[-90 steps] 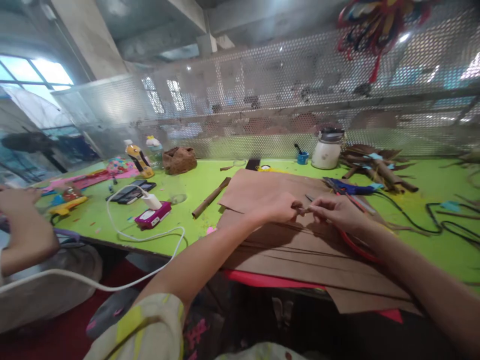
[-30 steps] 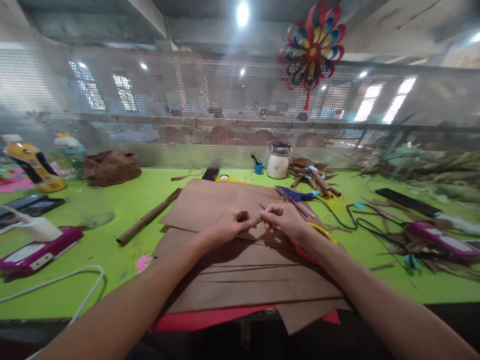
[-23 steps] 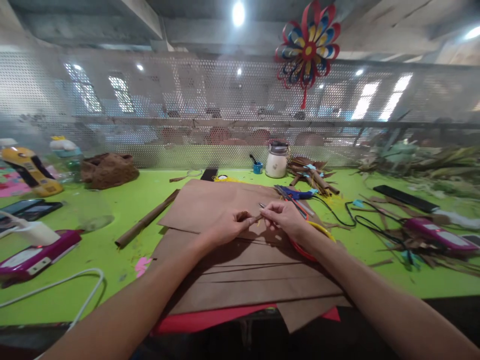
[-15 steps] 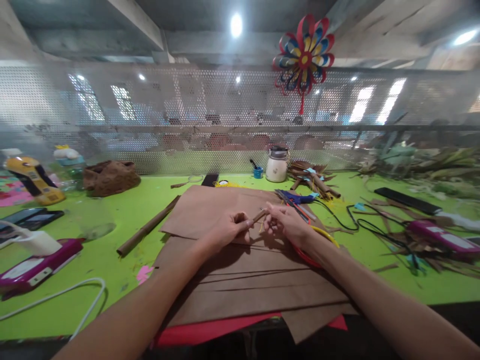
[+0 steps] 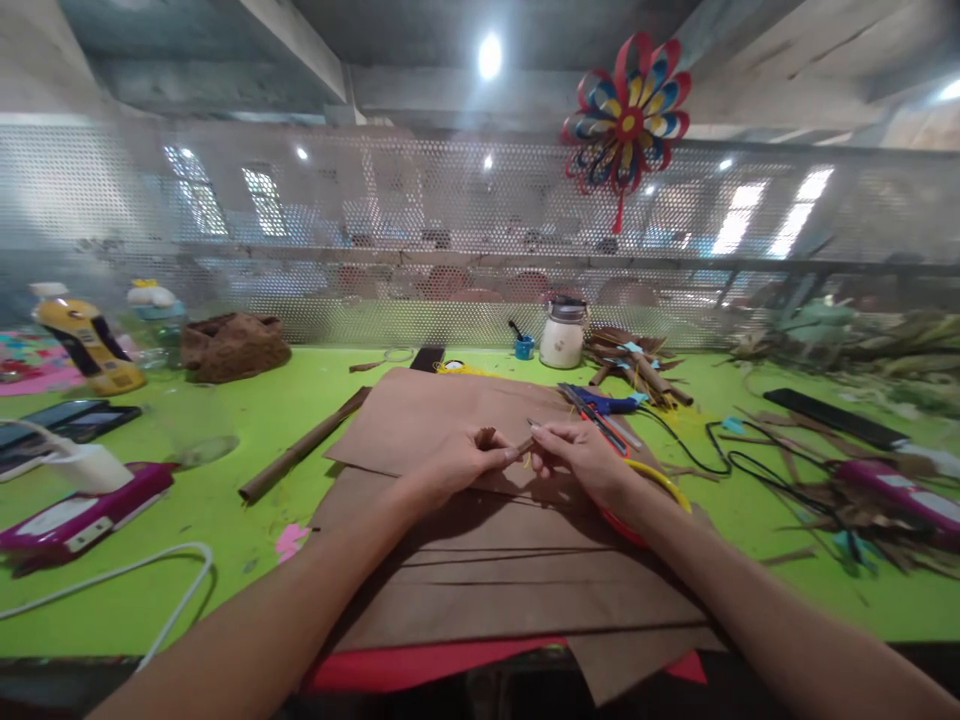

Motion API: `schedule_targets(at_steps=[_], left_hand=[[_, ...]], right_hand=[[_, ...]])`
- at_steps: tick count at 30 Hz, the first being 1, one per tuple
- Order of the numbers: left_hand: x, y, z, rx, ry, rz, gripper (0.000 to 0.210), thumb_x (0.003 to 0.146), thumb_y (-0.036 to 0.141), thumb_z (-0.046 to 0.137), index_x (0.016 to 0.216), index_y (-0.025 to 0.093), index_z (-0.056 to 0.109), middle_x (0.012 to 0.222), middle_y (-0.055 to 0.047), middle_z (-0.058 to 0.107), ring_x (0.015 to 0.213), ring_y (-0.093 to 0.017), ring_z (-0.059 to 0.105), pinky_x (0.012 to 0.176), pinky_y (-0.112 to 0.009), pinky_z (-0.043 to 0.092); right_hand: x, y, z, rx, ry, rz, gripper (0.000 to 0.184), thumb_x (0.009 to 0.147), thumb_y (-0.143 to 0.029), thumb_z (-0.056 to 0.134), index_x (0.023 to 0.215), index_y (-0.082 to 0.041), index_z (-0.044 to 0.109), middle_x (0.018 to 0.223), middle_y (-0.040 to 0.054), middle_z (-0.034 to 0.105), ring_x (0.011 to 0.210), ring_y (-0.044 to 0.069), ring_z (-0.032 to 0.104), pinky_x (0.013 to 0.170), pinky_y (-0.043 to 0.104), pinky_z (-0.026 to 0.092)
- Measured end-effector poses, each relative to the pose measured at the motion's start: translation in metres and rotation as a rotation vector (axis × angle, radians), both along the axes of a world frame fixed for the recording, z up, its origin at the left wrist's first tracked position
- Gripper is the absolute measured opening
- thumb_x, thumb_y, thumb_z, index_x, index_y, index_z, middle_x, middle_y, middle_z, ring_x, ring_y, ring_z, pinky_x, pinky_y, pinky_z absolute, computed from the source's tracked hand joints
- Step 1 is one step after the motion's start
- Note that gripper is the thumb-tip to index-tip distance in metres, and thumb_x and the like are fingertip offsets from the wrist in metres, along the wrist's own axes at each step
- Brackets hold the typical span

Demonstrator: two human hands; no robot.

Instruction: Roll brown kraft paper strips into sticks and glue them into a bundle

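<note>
Both hands meet above a stack of brown paper sheets [image 5: 420, 415]. My left hand [image 5: 463, 462] pinches a small, narrow brown paper piece [image 5: 524, 449], apparently rolled or folded. At its other end, the fingertips of my right hand [image 5: 581, 455] are closed on the same piece. A bit of yellow, perhaps thread, shows below the fingers. A small dark tip sticks up by the right thumb; what it belongs to I cannot make out. Just beyond my right hand lie a blue glue gun [image 5: 611, 402] and scissors [image 5: 636, 470] with red and yellow handles, partly hidden by the hand.
A brown paper tube [image 5: 304, 447] lies left of the sheets. Behind stand a white jar [image 5: 562, 335] and a small blue pot [image 5: 523, 347]. Purple power strips [image 5: 97, 510] sit at both sides. A black cable [image 5: 709, 455] and paper scraps [image 5: 795, 435] spread over the right side.
The whole view has shifted slightly, so things appear a little further right. My right fingers have closed in on the brown paper piece, nearer to my left hand.
</note>
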State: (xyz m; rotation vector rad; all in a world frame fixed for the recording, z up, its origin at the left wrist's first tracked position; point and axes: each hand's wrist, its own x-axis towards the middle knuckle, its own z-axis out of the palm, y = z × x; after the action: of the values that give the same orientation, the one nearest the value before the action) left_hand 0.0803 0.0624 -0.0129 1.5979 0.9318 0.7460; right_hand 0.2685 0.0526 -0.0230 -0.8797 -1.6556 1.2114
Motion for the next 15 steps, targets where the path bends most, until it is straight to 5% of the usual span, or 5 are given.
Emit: schedule_targets(at_steps=[15], left_hand=[[0.0056, 0.0027, 0.0036, -0.003, 0.002, 0.054, 0.035, 0.067, 0.047, 0.058, 0.067, 0.012, 0.054, 0.063, -0.001, 0.054, 0.054, -0.009, 0.045, 0.049, -0.021, 0.033]], right_hand=[[0.0009, 0.0077, -0.0094, 0.041, -0.023, -0.12, 0.038, 0.076, -0.05, 0.05, 0.062, -0.015, 0.055, 0.052, -0.0014, 0.054, 0.041, 0.007, 0.043, 0.044, 0.021, 0.034]])
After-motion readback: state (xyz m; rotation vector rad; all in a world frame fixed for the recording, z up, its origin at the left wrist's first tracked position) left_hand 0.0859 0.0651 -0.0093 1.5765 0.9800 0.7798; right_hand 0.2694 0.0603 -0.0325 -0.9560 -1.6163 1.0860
